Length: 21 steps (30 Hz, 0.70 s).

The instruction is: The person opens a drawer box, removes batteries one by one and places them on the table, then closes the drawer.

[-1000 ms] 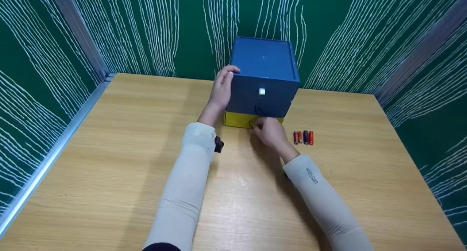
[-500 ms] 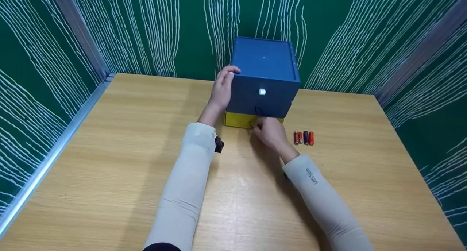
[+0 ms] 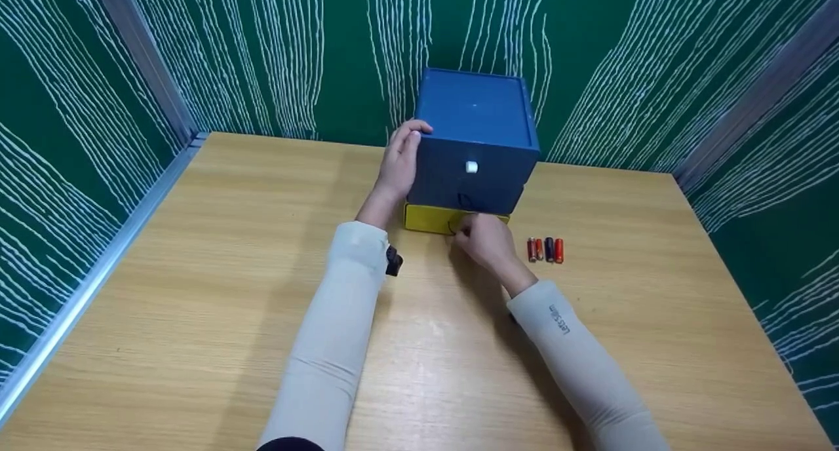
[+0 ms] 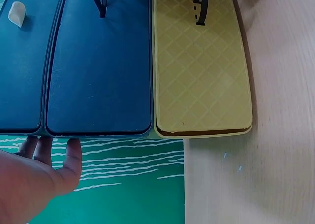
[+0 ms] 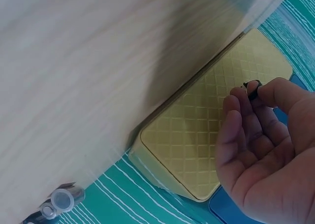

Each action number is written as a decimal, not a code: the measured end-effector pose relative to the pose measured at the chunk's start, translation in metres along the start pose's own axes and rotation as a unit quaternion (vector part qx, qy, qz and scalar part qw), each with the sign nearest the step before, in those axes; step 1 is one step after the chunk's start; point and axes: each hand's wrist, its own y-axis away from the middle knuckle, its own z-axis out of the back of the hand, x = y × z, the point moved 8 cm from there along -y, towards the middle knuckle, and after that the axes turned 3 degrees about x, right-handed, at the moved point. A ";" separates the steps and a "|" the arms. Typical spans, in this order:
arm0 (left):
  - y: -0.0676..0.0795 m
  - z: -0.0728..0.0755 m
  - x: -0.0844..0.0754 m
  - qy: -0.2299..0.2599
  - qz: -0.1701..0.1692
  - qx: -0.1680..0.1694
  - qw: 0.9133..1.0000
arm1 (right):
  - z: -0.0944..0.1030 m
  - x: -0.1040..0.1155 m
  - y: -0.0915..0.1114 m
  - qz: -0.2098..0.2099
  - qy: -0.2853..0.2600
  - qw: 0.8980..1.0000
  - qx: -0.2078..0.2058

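A small blue drawer cabinet (image 3: 475, 103) stands at the back of the table, its yellow bottom drawer (image 3: 429, 219) facing me. Thumb and fingertips of my right hand (image 3: 488, 241) pinch the black loop handle (image 5: 253, 93) on that yellow front; the other fingers curl loosely beside it in the right wrist view. My left hand (image 3: 398, 162) rests its extended fingers against the cabinet's left side near the top front corner. Above the yellow drawer, the middle blue drawer (image 4: 101, 76) bears another black loop, and the top one has a white knob (image 3: 471, 167). All the drawer fronts look nearly flush.
Several batteries (image 3: 549, 249), red and dark, lie side by side on the wooden table (image 3: 262, 274) to the right of the cabinet. Green walls (image 3: 347, 58) with white wavy lines enclose the back and both sides, close behind the cabinet.
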 end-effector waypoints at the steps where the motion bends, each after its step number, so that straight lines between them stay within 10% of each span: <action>1: 0.000 0.000 0.000 -0.001 -0.001 0.000 1.000 | 0.000 0.000 0.001 -0.002 -0.004 1.000 0.005; 21: -0.001 -0.001 0.000 0.005 -0.010 -0.008 1.000 | -0.002 0.007 0.020 0.008 0.000 1.000 0.027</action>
